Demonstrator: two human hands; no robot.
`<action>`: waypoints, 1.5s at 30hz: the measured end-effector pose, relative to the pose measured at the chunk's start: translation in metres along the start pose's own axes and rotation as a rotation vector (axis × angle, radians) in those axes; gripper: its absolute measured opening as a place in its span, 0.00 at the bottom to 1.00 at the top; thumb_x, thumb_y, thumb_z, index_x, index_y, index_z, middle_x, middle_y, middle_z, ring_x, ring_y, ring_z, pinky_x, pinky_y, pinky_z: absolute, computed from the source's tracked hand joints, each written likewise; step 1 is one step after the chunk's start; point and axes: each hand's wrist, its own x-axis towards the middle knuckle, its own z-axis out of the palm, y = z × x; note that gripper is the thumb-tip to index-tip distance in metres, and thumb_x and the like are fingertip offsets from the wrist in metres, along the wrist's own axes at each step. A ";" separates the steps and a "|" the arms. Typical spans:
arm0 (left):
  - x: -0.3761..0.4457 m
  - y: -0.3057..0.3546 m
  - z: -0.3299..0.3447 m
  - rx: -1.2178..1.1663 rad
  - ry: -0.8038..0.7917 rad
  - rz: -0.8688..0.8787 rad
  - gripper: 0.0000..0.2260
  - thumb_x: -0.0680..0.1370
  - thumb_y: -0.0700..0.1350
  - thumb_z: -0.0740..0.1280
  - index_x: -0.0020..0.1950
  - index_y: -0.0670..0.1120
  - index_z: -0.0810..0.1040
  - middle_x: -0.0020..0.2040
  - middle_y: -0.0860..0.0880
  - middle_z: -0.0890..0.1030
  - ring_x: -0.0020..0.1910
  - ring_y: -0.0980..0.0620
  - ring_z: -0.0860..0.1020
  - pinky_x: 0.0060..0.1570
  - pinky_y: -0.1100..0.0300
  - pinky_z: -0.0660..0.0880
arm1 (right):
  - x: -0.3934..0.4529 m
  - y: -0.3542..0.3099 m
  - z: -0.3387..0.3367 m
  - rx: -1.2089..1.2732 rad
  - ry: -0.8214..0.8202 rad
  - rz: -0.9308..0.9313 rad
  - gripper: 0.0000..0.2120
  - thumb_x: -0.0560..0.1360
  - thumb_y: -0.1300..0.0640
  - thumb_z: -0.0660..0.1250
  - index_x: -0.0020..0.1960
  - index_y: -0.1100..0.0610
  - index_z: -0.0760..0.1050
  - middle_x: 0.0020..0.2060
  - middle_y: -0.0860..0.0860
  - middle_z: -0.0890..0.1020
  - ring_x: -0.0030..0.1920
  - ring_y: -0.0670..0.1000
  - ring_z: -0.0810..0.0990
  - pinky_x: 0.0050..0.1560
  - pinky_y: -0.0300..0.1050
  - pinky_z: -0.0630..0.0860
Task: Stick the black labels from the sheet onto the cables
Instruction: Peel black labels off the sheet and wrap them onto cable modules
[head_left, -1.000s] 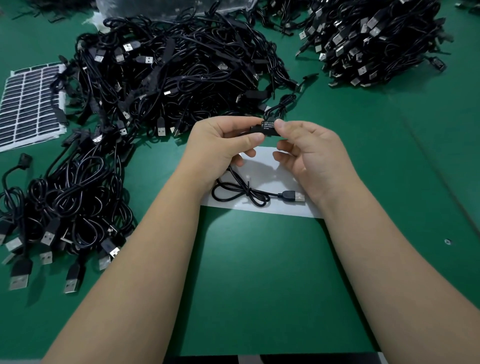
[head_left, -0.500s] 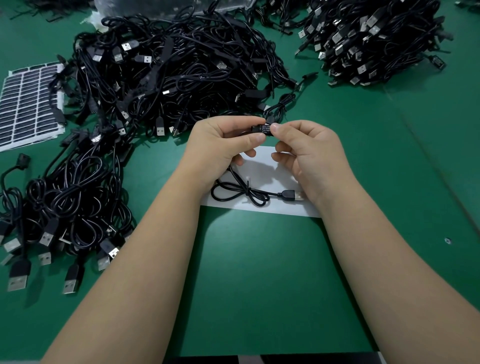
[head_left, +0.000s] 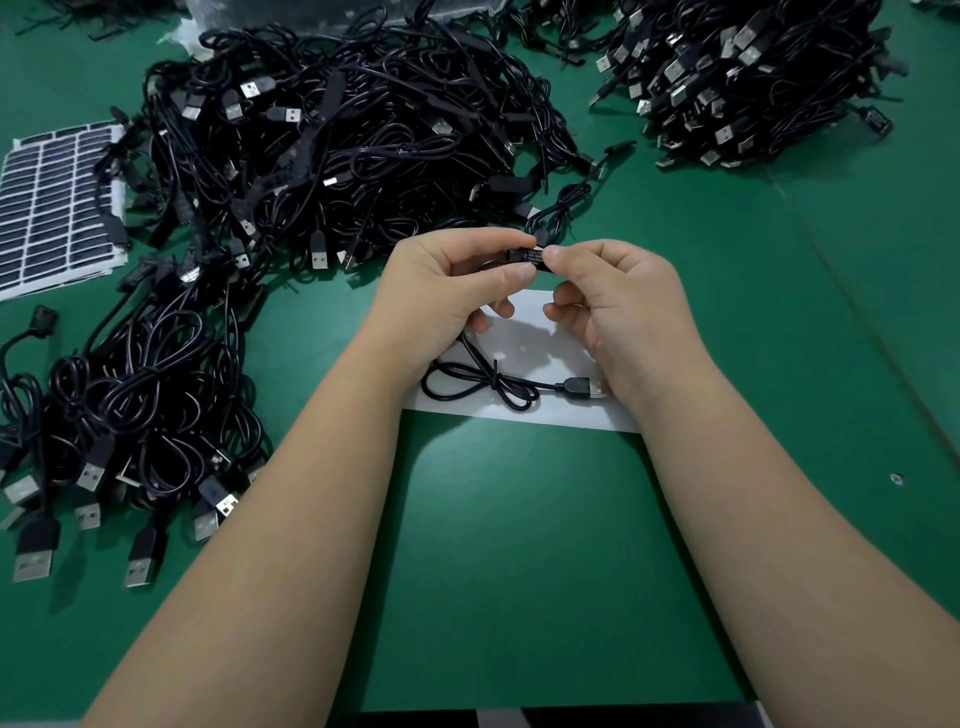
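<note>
Both hands were raised over the middle of the desk. The left hand (head_left: 457, 291) pinched the cable's control block (head_left: 524, 258); the right hand (head_left: 618, 301) pinched the black label (head_left: 535, 259), now pressed further round it than a second before. Judged nearly stuck. The label sheet (head_left: 52, 208) lay at the left edge.

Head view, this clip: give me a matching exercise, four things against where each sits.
Things:
1. label sheet
2. black label
3. USB plug
4. white paper

Places:
A. pinched between both hands
B. flat on the mat under the hands
C. far left of the table
D. lying on the white paper by the right wrist

Pairs: 1-C, 2-A, 3-D, 4-B
</note>
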 end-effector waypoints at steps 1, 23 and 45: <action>0.000 0.000 0.000 0.001 -0.002 -0.002 0.09 0.73 0.38 0.73 0.49 0.51 0.84 0.37 0.53 0.82 0.32 0.56 0.78 0.28 0.66 0.72 | 0.000 0.000 0.000 0.002 0.002 0.001 0.08 0.72 0.61 0.72 0.35 0.56 0.77 0.24 0.46 0.76 0.27 0.42 0.75 0.34 0.38 0.76; -0.002 0.005 0.005 0.054 0.024 -0.005 0.08 0.73 0.37 0.72 0.48 0.49 0.84 0.34 0.54 0.82 0.31 0.57 0.79 0.30 0.65 0.74 | -0.002 0.001 0.000 -0.151 0.036 -0.044 0.07 0.73 0.58 0.71 0.37 0.56 0.77 0.22 0.46 0.77 0.25 0.45 0.76 0.32 0.38 0.76; 0.004 0.003 0.015 -0.011 0.188 -0.116 0.08 0.73 0.34 0.70 0.38 0.46 0.84 0.32 0.48 0.84 0.33 0.53 0.82 0.35 0.64 0.79 | -0.006 0.001 0.005 -0.536 0.182 -0.220 0.10 0.73 0.54 0.70 0.35 0.51 0.74 0.34 0.49 0.80 0.42 0.52 0.80 0.46 0.45 0.77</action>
